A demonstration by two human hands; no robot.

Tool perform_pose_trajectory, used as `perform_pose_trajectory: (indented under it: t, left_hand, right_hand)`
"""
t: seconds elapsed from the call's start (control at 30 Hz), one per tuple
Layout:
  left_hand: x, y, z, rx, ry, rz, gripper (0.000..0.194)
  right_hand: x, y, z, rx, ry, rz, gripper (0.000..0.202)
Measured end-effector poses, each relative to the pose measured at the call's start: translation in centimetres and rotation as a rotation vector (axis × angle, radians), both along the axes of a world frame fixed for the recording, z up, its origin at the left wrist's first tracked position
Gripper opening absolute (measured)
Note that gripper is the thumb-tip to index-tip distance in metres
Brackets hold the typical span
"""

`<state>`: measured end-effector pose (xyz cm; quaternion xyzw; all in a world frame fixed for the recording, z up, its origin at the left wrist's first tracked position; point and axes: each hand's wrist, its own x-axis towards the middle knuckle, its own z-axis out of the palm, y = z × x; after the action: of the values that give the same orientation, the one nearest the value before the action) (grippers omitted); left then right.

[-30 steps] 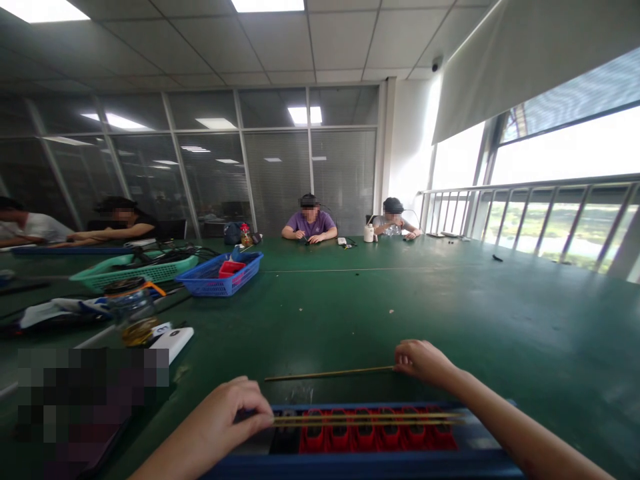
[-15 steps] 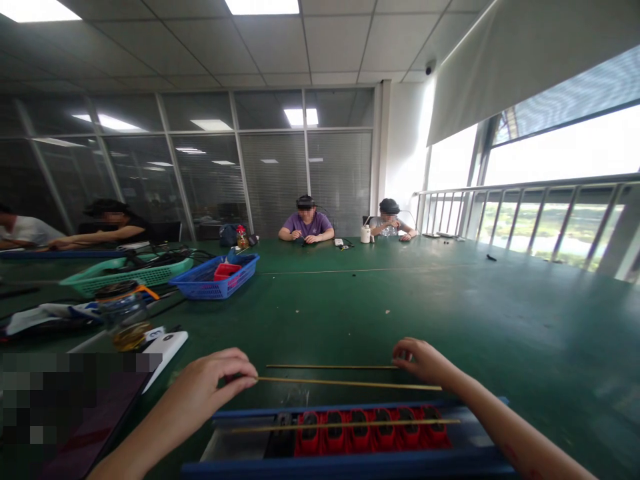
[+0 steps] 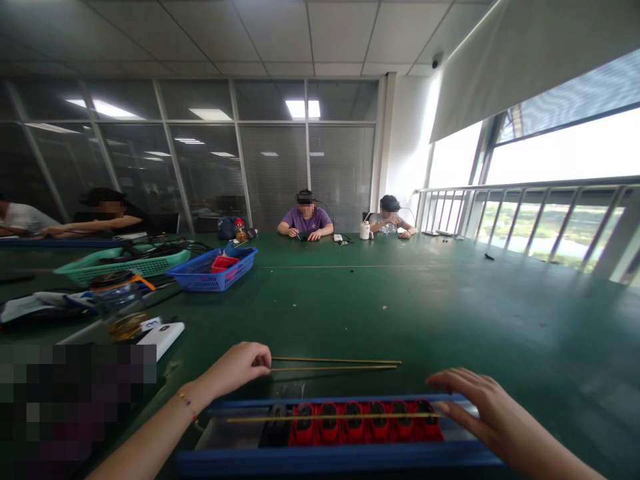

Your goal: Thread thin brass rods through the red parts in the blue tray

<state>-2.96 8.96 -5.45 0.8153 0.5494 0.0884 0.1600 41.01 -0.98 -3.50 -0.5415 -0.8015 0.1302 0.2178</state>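
Three thin sticks lie near the hands. The left hand [image 3: 245,363] is half curled, thumb and fingertips drawn close at the left end of the near stick [image 3: 335,368]; whether it pinches that end or only rests against it, I cannot tell. The far stick [image 3: 340,361] runs just beyond, nearly parallel on the table [image 3: 425,300], its left end beside the same fingers. The right hand [image 3: 443,395] is spread and holds nothing, thumb well apart from the fingers, over the right end of the tray [image 3: 325,460].

The third stick [image 3: 330,418] lies lengthwise along the tray, crossing above a row of red cups [image 3: 330,437] with dark pieces in them, and above a black block [image 3: 274,433] at their left. Its right end comes up to the right thumb; whether they touch is unclear. The right hand hides part of the tray's right end.

To the left stand a jar [image 3: 120,307] and, just nearer, a white case [image 3: 167,341]. Farther off are a blue basket [image 3: 210,281] holding a red box [image 3: 224,264], and a green basket [image 3: 100,267] with black cables. A person in purple [image 3: 306,220] sits at the far side.
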Motion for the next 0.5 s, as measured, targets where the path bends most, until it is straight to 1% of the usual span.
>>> perform_pose_trajectory:
  t: [0.07,0.13,0.2,0.27,0.4,0.5]
  left_hand:
    - [0.1,0.7,-0.5,-0.002,0.01,0.0,0.024]
    - [0.2,1.1,-0.6,0.025,0.033,-0.022,0.029]
    - [0.3,1.4,-0.6,0.05,0.054,-0.045,0.028]
    - [0.4,1.7,-0.5,0.062,0.065,-0.054,0.023]
    - [0.6,1.9,-0.7,0.08,0.05,-0.057,0.016]
    - [0.5,1.8,-1.0,0.07,0.022,-0.061,0.015]
  right_hand:
    - [0.1,-0.5,-0.7,-0.015,-0.035,-0.02,0.031]
    - [0.1,-0.7,-1.4,-0.034,-0.04,-0.032,0.031]
    - [0.0,-0.6,-2.0,-0.058,-0.047,-0.034,0.028]
    - [-0.1,-0.5,-2.4,-0.076,-0.076,-0.029,0.026]
    - [-0.3,-0.2,-2.6,-0.089,-0.134,-0.016,0.032]
    - [-0.4,-0.3,-2.5,-0.105,-0.084,0.016,0.03]
